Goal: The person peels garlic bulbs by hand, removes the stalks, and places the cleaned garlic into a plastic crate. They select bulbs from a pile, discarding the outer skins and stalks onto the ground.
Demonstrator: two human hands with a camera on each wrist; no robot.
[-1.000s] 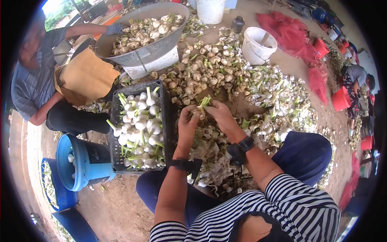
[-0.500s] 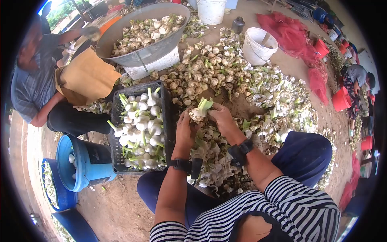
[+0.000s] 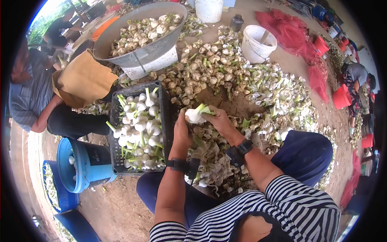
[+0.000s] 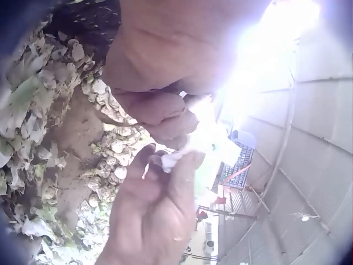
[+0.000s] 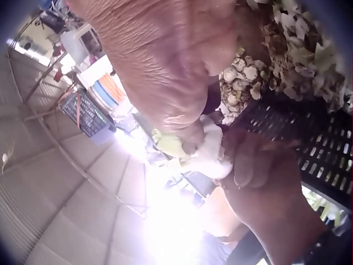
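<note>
A garlic bulb (image 3: 194,115), white with a green stem, is held between the two hands in the head view. The left hand (image 3: 182,128) grips its root side, fingers curled round it. On the stem side the right hand (image 3: 222,122) pinches the leaves with thumb and fingers. In the right wrist view the white bulb (image 5: 212,157) shows between the right hand (image 5: 171,66) and the left hand (image 5: 265,176). Glare and fingers hide most of it in the left wrist view, where the left hand (image 4: 165,61) is above the right hand (image 4: 154,215).
A black crate (image 3: 114,149) of white bulbs stands left of the hands. Beyond are a heap of unpeeled garlic (image 3: 209,72), a metal tub (image 3: 149,54) and a white bucket (image 3: 254,51). Peelings (image 3: 278,101) lie to the right. A person (image 3: 30,86) sits at left near a blue bucket (image 3: 82,173).
The bulb's brown outer skin has come away, showing white, and its stem has tilted to the right. The seated person's raised arm has drawn back from the metal tub.
</note>
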